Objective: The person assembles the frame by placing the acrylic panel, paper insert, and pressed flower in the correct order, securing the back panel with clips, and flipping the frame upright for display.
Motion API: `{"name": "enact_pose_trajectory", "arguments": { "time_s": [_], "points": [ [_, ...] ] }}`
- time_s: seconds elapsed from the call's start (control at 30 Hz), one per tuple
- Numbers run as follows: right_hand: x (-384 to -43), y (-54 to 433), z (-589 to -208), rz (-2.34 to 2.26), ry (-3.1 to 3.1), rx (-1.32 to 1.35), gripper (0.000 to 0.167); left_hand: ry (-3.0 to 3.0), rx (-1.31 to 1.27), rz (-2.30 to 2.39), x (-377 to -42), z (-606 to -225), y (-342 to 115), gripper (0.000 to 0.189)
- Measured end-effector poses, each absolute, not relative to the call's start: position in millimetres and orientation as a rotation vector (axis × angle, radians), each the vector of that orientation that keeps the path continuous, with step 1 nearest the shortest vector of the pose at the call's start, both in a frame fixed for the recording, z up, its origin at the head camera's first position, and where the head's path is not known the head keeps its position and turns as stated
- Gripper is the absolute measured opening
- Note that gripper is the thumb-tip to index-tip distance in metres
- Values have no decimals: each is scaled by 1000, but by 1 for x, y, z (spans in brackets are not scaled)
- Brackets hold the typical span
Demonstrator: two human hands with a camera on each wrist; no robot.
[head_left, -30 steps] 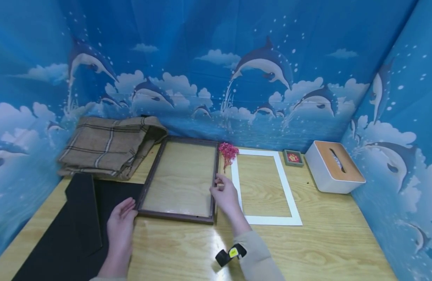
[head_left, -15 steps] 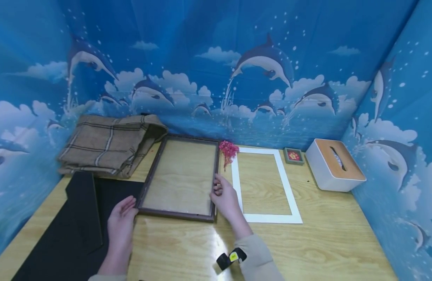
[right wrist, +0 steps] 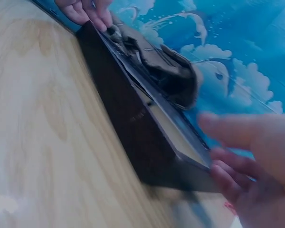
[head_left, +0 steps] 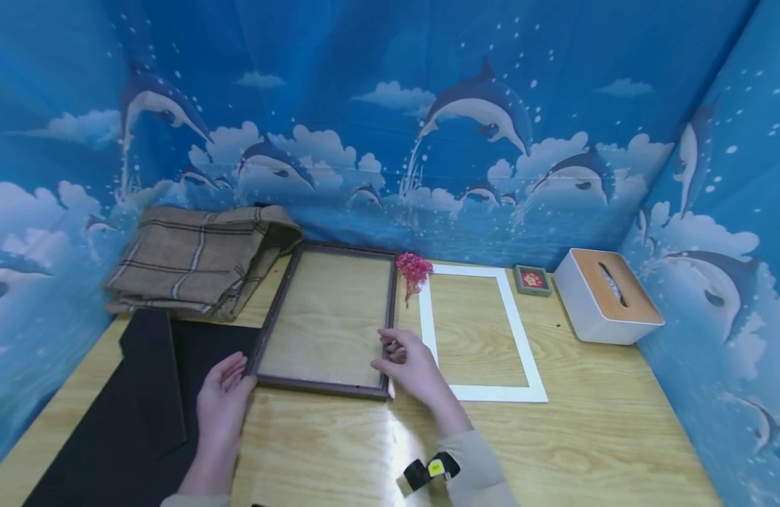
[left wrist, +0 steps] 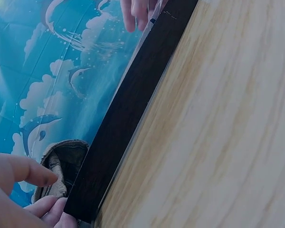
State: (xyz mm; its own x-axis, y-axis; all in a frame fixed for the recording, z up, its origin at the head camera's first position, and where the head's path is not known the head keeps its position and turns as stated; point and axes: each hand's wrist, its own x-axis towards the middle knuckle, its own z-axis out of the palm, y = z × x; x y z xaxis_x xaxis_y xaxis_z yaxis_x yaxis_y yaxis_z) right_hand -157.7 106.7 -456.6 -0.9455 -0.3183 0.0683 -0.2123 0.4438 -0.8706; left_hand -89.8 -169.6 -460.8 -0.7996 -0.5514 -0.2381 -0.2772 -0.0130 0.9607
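Note:
A dark brown picture frame with a see-through pane lies flat on the wooden table. My left hand rests against its near left corner; in the left wrist view fingertips meet the frame's corner. Over the near part of the right side is my right hand, its thumb and fingers apart and loosely bent. In the right wrist view this hand is beside the near right corner. A white mat border lies right of the frame, and pink dried flowers lie between them at the back.
A black backing board with a stand lies at left under a folded plaid cloth. At the back right are a small green box and a white tissue box with a wooden lid. A dolphin-print curtain encloses the table.
My right hand has slid from the frame's right side toward me, nearer the corner, its thumb spreading from the fingers. My left hand has barely moved, and the frame stays in place.

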Motion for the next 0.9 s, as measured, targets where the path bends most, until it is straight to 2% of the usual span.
{"name": "enact_pose_trajectory", "arguments": {
  "time_s": [0.2, 0.53, 0.9],
  "points": [
    [-146, 120, -457, -1356, 2552, -711, 67, -2037, 851, -1907, -89, -461, -170, 55],
    [-141, 114, -462, -1267, 2705, -830, 53, -2054, 853, -1871, -89, -460, -167, 57],
    [-140, 111, -465, -1252, 2762, -794, 45, -2078, 875, -1865, -89, -460, -167, 57]
  ]
}}
